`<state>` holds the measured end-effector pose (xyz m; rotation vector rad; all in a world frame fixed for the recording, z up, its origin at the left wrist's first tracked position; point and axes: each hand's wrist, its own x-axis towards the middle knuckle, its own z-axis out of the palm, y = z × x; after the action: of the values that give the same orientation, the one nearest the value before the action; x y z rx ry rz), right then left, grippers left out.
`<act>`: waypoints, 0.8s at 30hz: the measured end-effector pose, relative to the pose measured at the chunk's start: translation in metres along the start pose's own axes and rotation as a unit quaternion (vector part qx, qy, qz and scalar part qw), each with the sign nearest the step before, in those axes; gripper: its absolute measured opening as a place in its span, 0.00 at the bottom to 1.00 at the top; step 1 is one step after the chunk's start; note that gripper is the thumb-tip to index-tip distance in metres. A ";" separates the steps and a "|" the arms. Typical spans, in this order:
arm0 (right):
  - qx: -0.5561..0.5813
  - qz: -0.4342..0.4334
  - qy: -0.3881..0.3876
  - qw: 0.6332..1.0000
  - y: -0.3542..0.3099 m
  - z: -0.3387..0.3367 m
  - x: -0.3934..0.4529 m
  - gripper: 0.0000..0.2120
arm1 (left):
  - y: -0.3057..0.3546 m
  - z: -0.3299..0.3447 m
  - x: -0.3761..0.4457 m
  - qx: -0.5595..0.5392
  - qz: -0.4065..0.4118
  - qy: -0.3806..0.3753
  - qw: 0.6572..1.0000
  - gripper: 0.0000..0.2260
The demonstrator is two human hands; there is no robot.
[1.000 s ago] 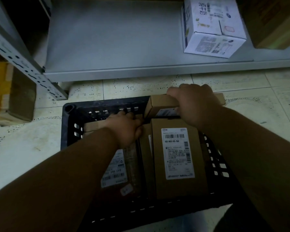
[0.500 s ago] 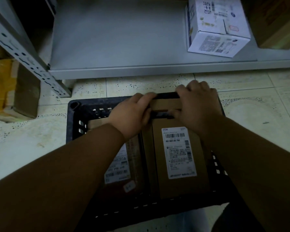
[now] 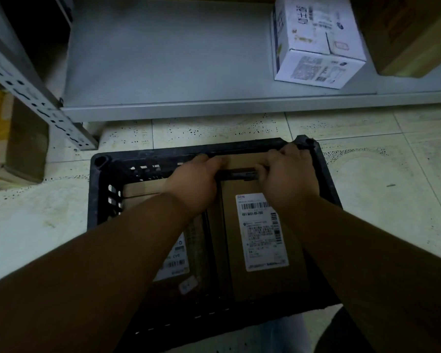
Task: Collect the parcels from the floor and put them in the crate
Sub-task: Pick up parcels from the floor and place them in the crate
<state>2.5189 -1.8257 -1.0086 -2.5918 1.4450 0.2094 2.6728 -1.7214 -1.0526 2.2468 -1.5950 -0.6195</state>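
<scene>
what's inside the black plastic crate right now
The black plastic crate holds brown cardboard parcels: a large labelled one, another under the left arm, and a small one gripped by both hands. Anything beneath them is covered.

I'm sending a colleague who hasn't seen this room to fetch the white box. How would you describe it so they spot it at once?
Find the grey metal shelf just above the tiled floor, behind the black crate. On its right part sits the white cardboard box, beside a brown carton at the far right. It is the only white box in view, with dark print and barcode labels.
</scene>
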 end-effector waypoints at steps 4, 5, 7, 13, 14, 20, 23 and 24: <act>0.011 -0.001 -0.018 1.000 -0.001 0.002 -0.004 0.13 | -0.007 -0.001 0.000 -0.008 -0.003 -0.009 1.000 0.24; 0.012 0.005 -0.018 1.000 0.000 0.001 -0.005 0.13 | -0.007 0.000 -0.001 -0.005 0.005 -0.006 1.000 0.24; 0.008 0.014 -0.014 1.000 0.002 0.002 -0.006 0.15 | -0.008 0.000 -0.004 -0.001 0.017 0.004 1.000 0.24; 0.060 0.078 -0.116 0.988 0.007 0.013 -0.004 0.15 | -0.002 0.013 -0.004 0.046 0.025 -0.033 0.998 0.27; 0.064 0.067 -0.118 0.989 0.007 0.014 -0.002 0.15 | -0.003 0.014 -0.002 0.041 0.009 -0.044 0.998 0.29; 0.048 0.025 -0.145 0.988 0.007 0.012 0.010 0.25 | -0.005 0.008 0.012 0.031 -0.030 -0.108 0.993 0.30; 0.058 0.021 -0.181 0.981 0.007 0.009 0.008 0.25 | -0.008 0.009 0.008 0.042 -0.016 -0.144 0.989 0.27; 0.059 0.021 -0.190 0.980 0.006 0.008 0.008 0.26 | -0.010 0.010 0.008 0.046 -0.017 -0.147 0.988 0.27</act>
<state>2.5171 -1.8337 -1.0181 -2.2703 1.3277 0.5709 2.6777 -1.7260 -1.0672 2.3391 -1.7542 -0.9428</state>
